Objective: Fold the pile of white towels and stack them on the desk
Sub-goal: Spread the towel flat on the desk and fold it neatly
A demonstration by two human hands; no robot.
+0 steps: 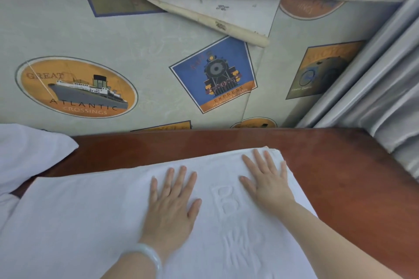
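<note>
At the far left, a heap of white cloth is lying bunched on the bench, with its left side running out of view. Just beside it, a white towel is lying flat across the near part of the bench, and I cannot tell whether the 2 are touching. The towel is stretching from the left edge of the view to past the middle and is running off the bottom.

The left hand is pressing palm-down on the middle of the towel, fingers straight and slightly spread, gripping nothing. A pale bracelet is sitting on that wrist. Raised lettering is showing in the towel between the 2 hands, with a "B" plainly readable.

The right hand is resting flat near the towel's far right corner, fingers wide and pointing away from the person, also holding nothing. At that corner a second edge of fabric is peeking out from under the top layer.

Bare red-brown wood is showing beyond and to the right of the towel. Behind the bench, wallpaper is displaying a ship label, then a train label, with a strip of paper curling loose above. A grey curtain is hanging at the far right.
</note>
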